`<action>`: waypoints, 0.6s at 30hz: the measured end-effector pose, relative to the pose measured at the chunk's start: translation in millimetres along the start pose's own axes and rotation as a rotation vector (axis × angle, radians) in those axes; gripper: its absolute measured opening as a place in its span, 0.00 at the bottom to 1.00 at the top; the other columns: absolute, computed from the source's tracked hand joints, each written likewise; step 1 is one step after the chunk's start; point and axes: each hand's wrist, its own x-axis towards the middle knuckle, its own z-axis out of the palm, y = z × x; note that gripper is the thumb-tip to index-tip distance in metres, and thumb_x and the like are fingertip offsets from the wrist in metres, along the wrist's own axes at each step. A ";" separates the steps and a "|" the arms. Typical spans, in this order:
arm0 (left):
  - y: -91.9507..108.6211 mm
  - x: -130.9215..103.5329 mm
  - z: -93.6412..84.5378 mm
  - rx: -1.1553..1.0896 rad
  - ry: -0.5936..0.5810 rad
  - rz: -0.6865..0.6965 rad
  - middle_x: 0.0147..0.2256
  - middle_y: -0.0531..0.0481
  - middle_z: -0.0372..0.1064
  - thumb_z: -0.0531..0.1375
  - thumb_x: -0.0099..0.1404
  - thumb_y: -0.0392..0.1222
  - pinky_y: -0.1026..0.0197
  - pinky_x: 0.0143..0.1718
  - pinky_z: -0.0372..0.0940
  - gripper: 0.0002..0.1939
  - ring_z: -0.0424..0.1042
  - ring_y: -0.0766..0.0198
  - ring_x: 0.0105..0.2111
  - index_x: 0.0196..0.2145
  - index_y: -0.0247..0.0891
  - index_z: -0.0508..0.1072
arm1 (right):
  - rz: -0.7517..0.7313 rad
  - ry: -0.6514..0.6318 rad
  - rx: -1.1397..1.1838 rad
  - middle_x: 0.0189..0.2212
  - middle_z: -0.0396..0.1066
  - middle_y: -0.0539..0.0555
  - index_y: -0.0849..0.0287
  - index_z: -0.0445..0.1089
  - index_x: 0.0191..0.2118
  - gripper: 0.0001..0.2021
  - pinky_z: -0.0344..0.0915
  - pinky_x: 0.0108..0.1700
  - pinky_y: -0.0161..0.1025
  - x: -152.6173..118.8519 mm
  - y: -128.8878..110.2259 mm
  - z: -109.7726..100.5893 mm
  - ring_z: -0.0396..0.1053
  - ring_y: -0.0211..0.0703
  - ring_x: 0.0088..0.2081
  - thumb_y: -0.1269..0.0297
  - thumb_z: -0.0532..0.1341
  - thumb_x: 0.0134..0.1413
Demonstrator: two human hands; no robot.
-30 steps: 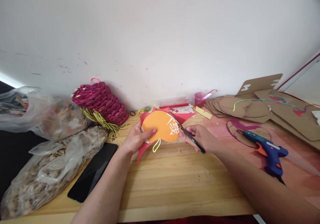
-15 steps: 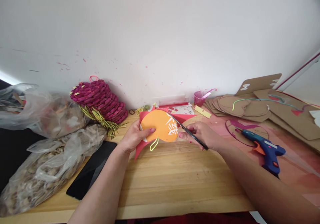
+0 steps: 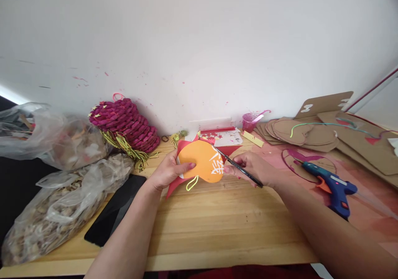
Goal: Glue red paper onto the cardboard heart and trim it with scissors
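Note:
My left hand point(image 3: 169, 170) grips the left side of an orange paper shape point(image 3: 199, 154), its thumb lying on the face. White lettering marks the shape's right part, and red paper point(image 3: 175, 184) sticks out behind it. From its lower edge hangs a yellow-green loop point(image 3: 192, 183). Black scissors point(image 3: 244, 172) are in my right hand point(image 3: 253, 167), tilted with the blades up to the left. Their tips lie at the upper right edge of the orange shape; whether the blades are apart there is too small to tell.
Purple woven pieces point(image 3: 126, 123) with yellow cords and plastic bags point(image 3: 71, 208) lie left, beside a black phone-like slab point(image 3: 115, 208). A pink cup point(image 3: 248, 122) stands by the wall. Cardboard shapes point(image 3: 289, 132) and a blue glue gun point(image 3: 334, 185) are on the right.
The orange shape and red paper have shifted slightly right and down and tilted a little clockwise. My right hand has moved slightly right with the scissors.

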 end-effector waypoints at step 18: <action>-1.6 0.8 0.0 0.066 -0.093 0.025 0.41 0.41 0.80 0.75 0.50 0.38 0.61 0.36 0.73 0.25 0.79 0.57 0.34 0.46 0.34 0.77 | 0.035 0.013 -0.150 0.13 0.52 0.44 0.56 0.57 0.19 0.28 0.40 0.19 0.35 -1.6 -3.6 -2.1 0.48 0.32 0.16 0.37 0.65 0.45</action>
